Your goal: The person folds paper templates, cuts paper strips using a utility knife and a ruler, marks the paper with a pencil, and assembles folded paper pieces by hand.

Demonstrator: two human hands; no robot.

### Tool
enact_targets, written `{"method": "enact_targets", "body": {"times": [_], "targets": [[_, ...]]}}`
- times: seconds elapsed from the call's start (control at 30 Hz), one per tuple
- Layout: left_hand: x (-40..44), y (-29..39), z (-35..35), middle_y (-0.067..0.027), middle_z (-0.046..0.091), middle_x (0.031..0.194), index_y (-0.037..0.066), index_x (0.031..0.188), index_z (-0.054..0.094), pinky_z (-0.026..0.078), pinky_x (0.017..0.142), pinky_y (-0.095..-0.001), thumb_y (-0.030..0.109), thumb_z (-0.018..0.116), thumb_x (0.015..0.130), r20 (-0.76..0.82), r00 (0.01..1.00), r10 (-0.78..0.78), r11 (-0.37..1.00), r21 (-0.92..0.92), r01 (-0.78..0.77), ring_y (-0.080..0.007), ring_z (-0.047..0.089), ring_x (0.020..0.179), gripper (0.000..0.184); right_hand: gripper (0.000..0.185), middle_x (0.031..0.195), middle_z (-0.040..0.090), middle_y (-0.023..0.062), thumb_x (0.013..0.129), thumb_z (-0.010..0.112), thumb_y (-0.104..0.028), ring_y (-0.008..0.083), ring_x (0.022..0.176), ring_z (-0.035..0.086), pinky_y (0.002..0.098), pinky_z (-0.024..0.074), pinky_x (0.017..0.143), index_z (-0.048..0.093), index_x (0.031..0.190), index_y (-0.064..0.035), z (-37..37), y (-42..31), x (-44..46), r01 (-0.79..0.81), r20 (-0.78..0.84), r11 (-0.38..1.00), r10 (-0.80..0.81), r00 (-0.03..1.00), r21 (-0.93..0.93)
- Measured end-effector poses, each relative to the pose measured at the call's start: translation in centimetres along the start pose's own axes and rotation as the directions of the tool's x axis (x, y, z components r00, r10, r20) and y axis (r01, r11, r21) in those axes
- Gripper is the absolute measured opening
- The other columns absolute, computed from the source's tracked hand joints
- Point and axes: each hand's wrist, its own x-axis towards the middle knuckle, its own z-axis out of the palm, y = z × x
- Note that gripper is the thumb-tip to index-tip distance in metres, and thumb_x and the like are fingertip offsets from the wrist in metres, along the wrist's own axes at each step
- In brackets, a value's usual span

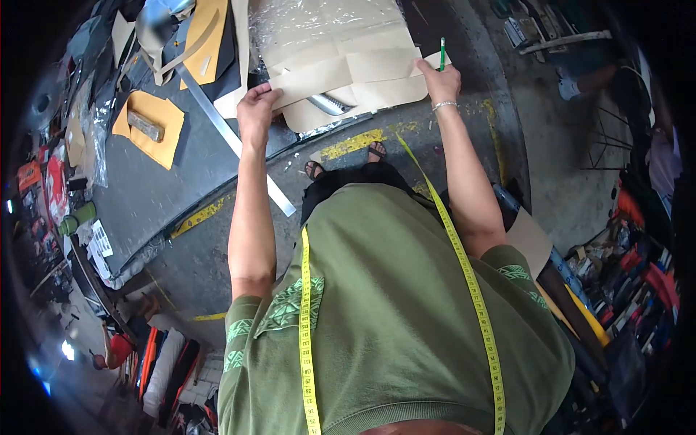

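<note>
A long strip of brown pattern paper [312, 82] stretches between my hands above the table. My left hand [257, 109] pinches its left end between thumb and fingers. At the other end, my right hand [441, 80] grips the strip, with a green pencil [442, 54] standing up from between its fingers. Beneath the strip lies a larger brown paper piece [391, 93]. A shiny, curved dark object [330, 104] rests there, partly covered by the strip, and I cannot make out its kind.
Clear plastic covers brown sheets [326, 29] at the back. A metal ruler [210, 109] projects over the table's [196, 181] front edge. A block [145, 125] sits on a yellow-orange piece [163, 148]. A yellow tape measure [475, 290] hangs round my neck. Fabric rolls [163, 370] stand lower left.
</note>
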Motion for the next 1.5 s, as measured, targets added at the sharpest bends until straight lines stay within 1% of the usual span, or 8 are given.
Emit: {"method": "enact_targets", "body": {"times": [0.1, 0.2, 0.47, 0.57, 0.7, 0.93, 1.03, 1.5], "targets": [[2.5, -1.5, -0.2, -0.0087, 0.072, 0.088, -0.003, 0.108, 0.069, 0.058, 0.063, -0.0289, 0.013, 0.078, 0.078, -0.037, 0.998, 0.040, 0.998, 0.049, -0.039, -0.0150, 0.068, 0.074, 0.035, 0.056, 0.085, 0.072, 0.0247, 0.064, 0.083, -0.049, 0.0392, 0.084, 0.071, 0.0448, 0.0545, 0.079, 0.072, 0.081, 0.0039, 1.0, -0.4, 1.3, -0.067, 0.043, 0.994, 0.063, 0.997, 0.090], [3.0, -0.1, 0.0, -0.0081, 0.070, 0.096, -0.003, 0.109, 0.067, 0.057, 0.069, -0.0285, 0.014, 0.077, 0.081, -0.048, 0.998, 0.028, 0.969, 0.247, -0.016, -0.0166, 0.069, 0.082, 0.034, 0.057, 0.087, 0.071, 0.0280, 0.066, 0.082, -0.050, 0.0401, 0.086, 0.071, 0.0451, 0.0541, 0.079, 0.072, 0.080, 0.0052, 1.3, -0.3, 2.1, -0.050, 0.138, 0.994, 0.036, 0.990, 0.097], [3.0, 2.3, 1.0, -0.0095, 0.074, 0.085, -0.001, 0.101, 0.072, 0.060, 0.065, -0.0271, 0.020, 0.081, 0.074, -0.178, 0.983, 0.038, 0.877, 0.478, 0.053, -0.0135, 0.071, 0.068, 0.035, 0.062, 0.088, 0.070, 0.0293, 0.066, 0.082, -0.053, 0.0407, 0.087, 0.071, 0.0448, 0.0544, 0.079, 0.072, 0.080, 0.0068, 1.5, -3.0, 3.5, 0.010, 0.123, 0.998, -0.002, 0.992, -0.069], [3.6, 1.9, 0.9, -0.0116, 0.073, 0.083, -0.002, 0.095, 0.071, 0.061, 0.061, -0.0294, 0.016, 0.082, 0.069, -0.189, 0.982, 0.023, 0.904, 0.423, 0.061, -0.0183, 0.071, 0.063, 0.033, 0.061, 0.088, 0.071, 0.0285, 0.066, 0.083, -0.053, 0.0403, 0.086, 0.071, 0.0445, 0.0545, 0.078, 0.073, 0.081, 0.0053, 2.4, -2.6, 3.4, -0.044, 0.142, 0.999, 0.047, 0.989, -0.027], [5.1, 0.6, 0.1, -0.0119, 0.070, 0.081, -0.004, 0.091, 0.066, 0.061, 0.057, -0.0291, 0.010, 0.082, 0.069, -0.127, 0.990, -0.061, 0.977, 0.194, 0.085, -0.0192, 0.071, 0.064, 0.030, 0.057, 0.086, 0.071, 0.0262, 0.066, 0.082, -0.052, 0.0387, 0.084, 0.071, 0.0440, 0.0546, 0.077, 0.074, 0.081, 0.0023, 3.2, -1.7, 2.7, -0.090, 0.123, 0.983, 0.071, 0.990, 0.159], [5.5, -0.2, -0.4, -0.0104, 0.066, 0.082, -0.003, 0.094, 0.061, 0.061, 0.056, -0.0289, 0.000, 0.076, 0.077, -0.021, 0.996, -0.090, 0.995, -0.055, 0.089, -0.0201, 0.067, 0.060, 0.023, 0.061, 0.081, 0.071, 0.0235, 0.064, 0.086, -0.050, 0.0317, 0.076, 0.071, 0.0403, 0.0535, 0.073, 0.070, 0.078, 0.0075, 2.6, -2.4, 2.0, -0.104, 0.102, 0.986, 0.091, 0.991, 0.128], [5.4, -0.1, -0.4, -0.0100, 0.066, 0.085, -0.003, 0.095, 0.060, 0.061, 0.058, -0.0292, 0.000, 0.076, 0.078, -0.021, 0.996, -0.091, 0.994, -0.057, 0.090, -0.0196, 0.067, 0.063, 0.024, 0.056, 0.080, 0.071, 0.0233, 0.064, 0.083, -0.050, 0.0365, 0.076, 0.071, 0.0433, 0.0543, 0.072, 0.072, 0.077, 0.0039, 2.8, -2.1, 2.0, -0.056, 0.066, 0.988, 0.047, 0.997, 0.143], [4.6, -0.1, 0.0, -0.0109, 0.065, 0.086, -0.003, 0.100, 0.055, 0.059, 0.056, -0.0279, 0.000, 0.077, 0.075, -0.077, 0.995, -0.065, 0.997, -0.057, 0.061, -0.0199, 0.067, 0.062, 0.034, 0.052, 0.086, 0.072, 0.0224, 0.066, 0.084, -0.046, 0.0353, 0.083, 0.072, 0.0424, 0.0543, 0.077, 0.073, 0.085, 0.0014, 2.7, -2.3, 1.6, -0.072, 0.095, 0.974, 0.052, 0.994, 0.214]]}}
